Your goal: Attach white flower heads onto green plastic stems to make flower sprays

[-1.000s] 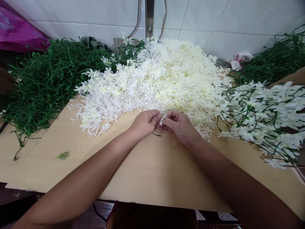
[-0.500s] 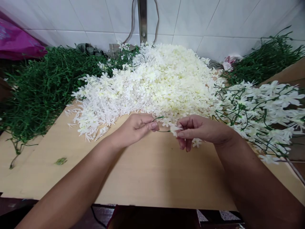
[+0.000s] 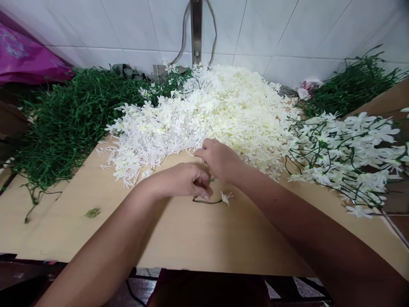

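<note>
My left hand (image 3: 183, 180) is pinched on a thin green artificial stem (image 3: 209, 202), low over the board. At the stem's right end sits one white flower (image 3: 226, 198) with thin spiky filaments. My right hand (image 3: 222, 161) has its fingers bent together at the front edge of the pile, just beyond my left hand. Its fingertips touch or nearly touch the thin white filament pieces (image 3: 159, 143); whatever is between them is hidden. Behind it rises a large heap of loose cream-white blossoms (image 3: 243, 106).
Green plastic stems (image 3: 70, 111) lie heaped at the left, with another bundle (image 3: 358, 89) at the back right. Finished-looking white flower sprays (image 3: 345, 149) lie on the right. A small green scrap (image 3: 92, 212) rests on the wooden board (image 3: 230, 243). A tiled wall (image 3: 287, 25) stands behind.
My right hand has let go of the white flower and moved left to the filament pieces. The flower now hangs from the stem in my left hand. The view has shifted slightly.
</note>
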A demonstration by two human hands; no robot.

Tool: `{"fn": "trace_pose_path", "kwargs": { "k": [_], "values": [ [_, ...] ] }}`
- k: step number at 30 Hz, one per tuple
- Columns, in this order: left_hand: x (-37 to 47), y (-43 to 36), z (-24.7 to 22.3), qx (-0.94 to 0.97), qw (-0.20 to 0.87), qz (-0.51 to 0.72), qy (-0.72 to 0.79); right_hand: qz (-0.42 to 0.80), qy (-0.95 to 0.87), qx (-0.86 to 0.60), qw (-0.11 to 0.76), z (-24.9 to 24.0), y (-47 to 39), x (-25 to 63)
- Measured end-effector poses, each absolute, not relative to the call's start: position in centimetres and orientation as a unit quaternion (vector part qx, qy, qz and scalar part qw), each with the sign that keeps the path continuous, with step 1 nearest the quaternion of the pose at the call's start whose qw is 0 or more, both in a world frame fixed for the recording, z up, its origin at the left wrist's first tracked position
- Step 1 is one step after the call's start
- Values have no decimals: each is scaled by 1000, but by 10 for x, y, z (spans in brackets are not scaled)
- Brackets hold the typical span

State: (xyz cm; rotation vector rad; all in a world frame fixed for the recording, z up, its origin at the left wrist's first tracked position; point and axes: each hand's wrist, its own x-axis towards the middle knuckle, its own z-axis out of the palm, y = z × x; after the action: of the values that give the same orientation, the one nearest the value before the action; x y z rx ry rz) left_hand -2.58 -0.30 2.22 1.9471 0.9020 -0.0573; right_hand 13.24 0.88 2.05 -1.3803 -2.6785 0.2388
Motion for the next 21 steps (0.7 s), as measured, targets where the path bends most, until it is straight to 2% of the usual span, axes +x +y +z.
{"fn": "trace_pose_path", "kwargs": {
  "k": [2,4,7,10,13,16,21],
  "values": [
    [-31,0,24,791,474,-31,386,47,-892,-447,43,14,15,126],
    [-36,4,24,791,472,-16,388,44,-892,-441,88,6,21,127],
    [-39,8,20,812,415,42,408,76,-874,-420,234,1,27,139],
    [-34,10,11,811,313,153,469,164,-800,-424,392,4,29,155],
    [-23,13,-1,792,196,257,518,259,-698,-467,477,8,28,167],
    [-14,20,-13,802,97,283,517,302,-656,-483,495,6,24,171],
    [-6,30,-24,826,35,276,491,301,-683,-473,469,3,22,166]
  ]
}}
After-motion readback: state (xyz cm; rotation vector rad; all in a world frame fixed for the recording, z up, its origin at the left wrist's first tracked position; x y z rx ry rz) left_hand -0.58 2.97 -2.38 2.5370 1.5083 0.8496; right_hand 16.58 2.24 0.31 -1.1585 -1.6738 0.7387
